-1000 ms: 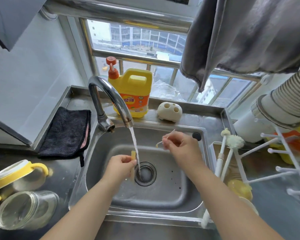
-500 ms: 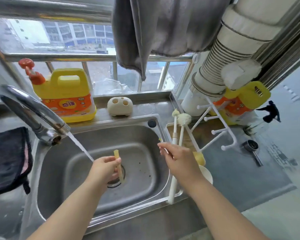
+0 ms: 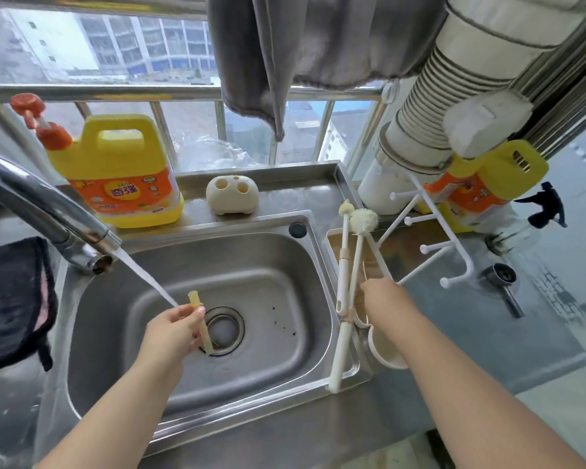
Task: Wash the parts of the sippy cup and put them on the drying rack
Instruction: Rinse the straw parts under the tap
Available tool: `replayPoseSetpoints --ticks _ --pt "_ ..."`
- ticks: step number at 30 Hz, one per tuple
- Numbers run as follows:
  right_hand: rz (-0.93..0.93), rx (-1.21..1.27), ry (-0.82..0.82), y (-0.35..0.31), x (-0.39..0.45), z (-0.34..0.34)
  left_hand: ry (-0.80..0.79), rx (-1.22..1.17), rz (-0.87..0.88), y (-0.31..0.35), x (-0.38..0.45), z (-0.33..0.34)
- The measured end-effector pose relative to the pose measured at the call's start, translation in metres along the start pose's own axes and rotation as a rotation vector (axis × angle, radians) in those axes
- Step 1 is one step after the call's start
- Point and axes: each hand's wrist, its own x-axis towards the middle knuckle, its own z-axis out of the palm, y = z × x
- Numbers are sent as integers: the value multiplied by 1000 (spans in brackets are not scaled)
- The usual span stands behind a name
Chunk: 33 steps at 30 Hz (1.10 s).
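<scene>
With our left hand pinching the straw over the sink drain beside the running water, and our right hand's grip unreadable at the drying rack tray, we should rinse the straw's bore fully.

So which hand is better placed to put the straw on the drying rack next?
Probably left: the left hand already pinches the straw over the sink. The right hand is nearer the drying rack, but reaches among the brushes; its grip isn't visible.
</scene>
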Motion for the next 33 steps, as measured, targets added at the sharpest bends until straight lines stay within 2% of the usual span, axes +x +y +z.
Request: replayPoseSetpoints --ticks 2,4,9,11,13,15,20,23,26,30,33 --pt "31 -28 -67 -3 3 -5 -16 11 0 0 -1 1" --pt "53 -4 -56 -4 5 -9 -42 29 -4 0 -1 2" --pt "-87 61 423 -11 -5 -13 -58 38 65 13 -6 4" --pt "-187 155 489 -25 -4 -12 -44 92 108 19 -4 -1" --pt "-298 229 429 -43 -2 -6 -53 120 79 18 0 -7" --pt "-413 315 300 -65 -5 1 -78 146 41 15 -3 -14" --pt "-711 400 34 -132 -27 24 -173 395 164 3 -24 -27" --pt "-729 415 -40 -155 -35 31 -207 533 326 0 -28 -32" --pt "-732 386 -37 -152 -37 29 -228 601 457 1 -29 -30" --pt "-663 473 96 -120 -35 26 -179 592 470 0 -25 -17" --pt "-520 379 57 -90 -33 28 -191 704 370 -3 -20 5"
